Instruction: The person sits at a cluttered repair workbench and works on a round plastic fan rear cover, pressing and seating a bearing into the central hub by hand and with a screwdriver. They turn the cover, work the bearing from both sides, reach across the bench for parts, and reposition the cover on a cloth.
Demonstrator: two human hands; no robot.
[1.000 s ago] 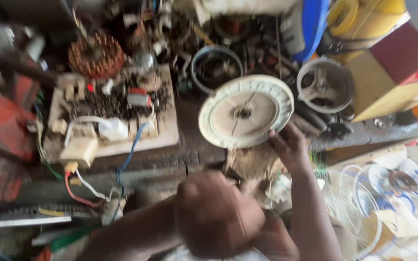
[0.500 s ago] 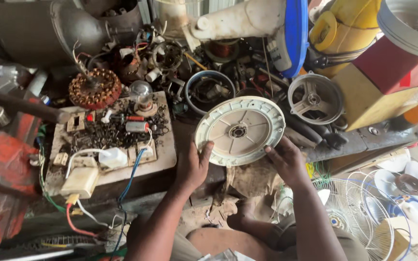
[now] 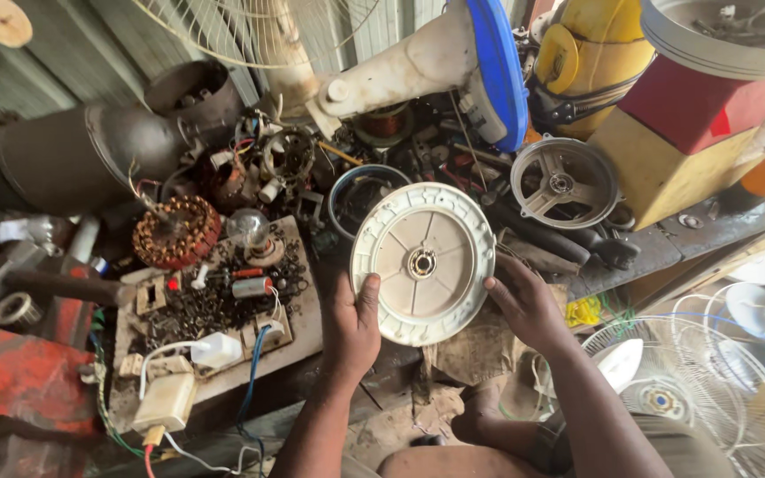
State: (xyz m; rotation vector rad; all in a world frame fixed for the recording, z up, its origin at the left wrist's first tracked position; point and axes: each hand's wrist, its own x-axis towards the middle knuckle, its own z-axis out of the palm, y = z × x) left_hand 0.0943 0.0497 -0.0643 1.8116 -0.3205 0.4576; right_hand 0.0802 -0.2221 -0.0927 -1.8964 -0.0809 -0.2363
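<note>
Now | left hand (image 3: 353, 323) thumb up, gripping white round disc (image 3: 422, 263) at lower-left rim | right hand (image 3: 526, 305) fingers spread, pressing right rim

Fan and small-appliance repair workshop, as I see it. Tabletop (image 3: 666, 252): crowded with salvaged parts. Far left: copper-wound motor stator (image 3: 175, 232), beside a board of switches and loose screws (image 3: 223, 305). Far centre: white fan housing with blue rim (image 3: 436, 62). Near right: wire fan guard (image 3: 710, 389). Back wall: corrugated metal (image 3: 90, 44).
</note>
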